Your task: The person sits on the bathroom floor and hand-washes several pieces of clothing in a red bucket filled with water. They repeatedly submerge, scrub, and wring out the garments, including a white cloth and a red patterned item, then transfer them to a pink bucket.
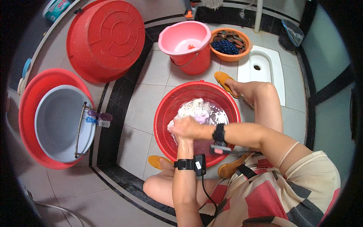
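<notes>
A red plastic basin (236, 113) stands on the floor before me, with soapy water and a white patterned cloth (192, 109) in it. Beside the cloth a pale lilac part shows in the water. My right hand (188, 126) is closed, blurred by motion, and lies across my left hand (177, 132) over the basin's left part. Both hands grip a bunched end of the cloth, which shows just left of the knuckles. The right hand covers much of the left hand's fingers. Black straps with small devices are on both wrists.
A pink and red bucket (190, 63) and an orange basin (231, 58) of dark clothes stand beyond, near a white squat toilet (244, 65). At left are an upturned red tub (113, 37), a grey basin (56, 122) inside a red one, and brushes (99, 115).
</notes>
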